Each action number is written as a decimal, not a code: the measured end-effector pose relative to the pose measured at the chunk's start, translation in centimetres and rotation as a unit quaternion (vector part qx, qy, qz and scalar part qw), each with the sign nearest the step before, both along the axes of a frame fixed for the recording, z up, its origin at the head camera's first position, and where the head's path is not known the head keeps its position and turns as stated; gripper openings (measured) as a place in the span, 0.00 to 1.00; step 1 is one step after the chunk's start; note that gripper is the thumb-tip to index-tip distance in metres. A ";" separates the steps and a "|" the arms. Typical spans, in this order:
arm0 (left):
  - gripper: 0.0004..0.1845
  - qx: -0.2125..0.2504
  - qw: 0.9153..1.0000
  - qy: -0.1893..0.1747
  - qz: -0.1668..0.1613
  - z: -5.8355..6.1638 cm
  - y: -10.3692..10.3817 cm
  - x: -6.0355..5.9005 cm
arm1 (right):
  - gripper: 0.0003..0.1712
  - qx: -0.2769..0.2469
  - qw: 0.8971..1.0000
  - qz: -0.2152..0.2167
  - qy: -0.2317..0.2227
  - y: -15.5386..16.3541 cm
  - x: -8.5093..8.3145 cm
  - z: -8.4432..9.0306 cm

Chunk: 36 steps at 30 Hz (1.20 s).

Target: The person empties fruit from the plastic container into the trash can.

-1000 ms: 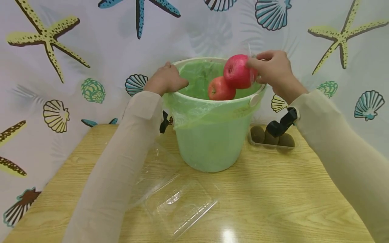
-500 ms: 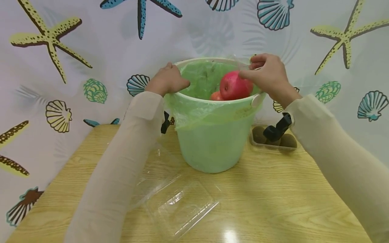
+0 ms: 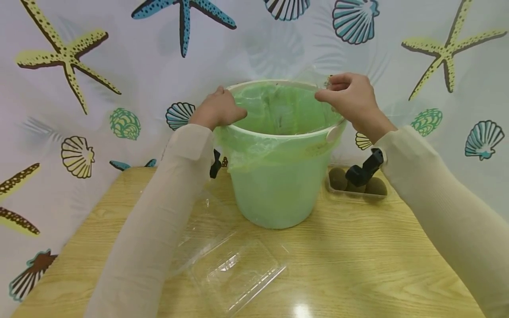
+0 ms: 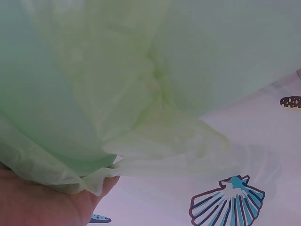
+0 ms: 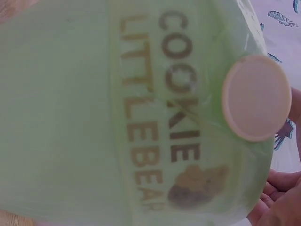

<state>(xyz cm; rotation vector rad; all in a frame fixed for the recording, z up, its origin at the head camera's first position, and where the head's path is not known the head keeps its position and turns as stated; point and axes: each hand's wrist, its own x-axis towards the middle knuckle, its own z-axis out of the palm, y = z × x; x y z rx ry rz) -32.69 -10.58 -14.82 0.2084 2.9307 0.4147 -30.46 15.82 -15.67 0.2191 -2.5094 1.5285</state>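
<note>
A pale green bucket with a white rim stands upright on the table, lined with a thin green plastic bag. My left hand grips the rim at the left, thumb towards the inside; the left wrist view shows part of the hand against the loose bag edge. Above the right side of the rim, my right hand pinches a clear plastic container, hard to make out against the wall. The right wrist view shows printed letters and a round handle knob on the bucket. No apples show inside the opening.
Clear plastic boxes lie on the wooden table in front of the bucket. Behind right, a small clear tray holds brown, kiwi-like fruit, partly covered by my wrist camera. A patterned cloth hangs behind.
Two red apples, seen at the bucket's mouth beside my right hand, have dropped down inside out of sight. My right hand has lowered slightly, still pinching the clear container. The left hand stays put.
</note>
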 end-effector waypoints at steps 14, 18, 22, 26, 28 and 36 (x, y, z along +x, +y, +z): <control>0.40 -0.004 1.000 0.000 -0.001 -0.1 0.1 0.1 | 0.22 -0.142 0.989 0.010 -0.031 1.1 -0.1 0.6; 0.40 0.001 1.000 -0.001 0.002 -0.1 0.0 0.1 | 0.20 -0.208 0.977 0.018 -0.050 1.6 -0.1 0.6; 0.40 0.002 1.000 -0.003 0.002 -0.1 0.1 0.1 | 0.23 -0.278 0.956 0.027 -0.087 2.3 -0.1 0.7; 0.40 0.003 1.000 -0.003 0.000 0.0 0.1 0.2 | 0.25 -0.341 0.932 0.051 -0.111 3.3 -0.2 0.7; 0.40 0.003 1.000 -0.002 0.000 0.0 0.1 0.2 | 0.25 -0.361 0.923 0.062 -0.118 3.8 -0.3 0.6; 0.40 0.001 1.000 -0.005 -0.002 0.0 0.1 0.2 | 0.40 -0.418 0.894 0.082 -0.139 6.1 -0.6 0.1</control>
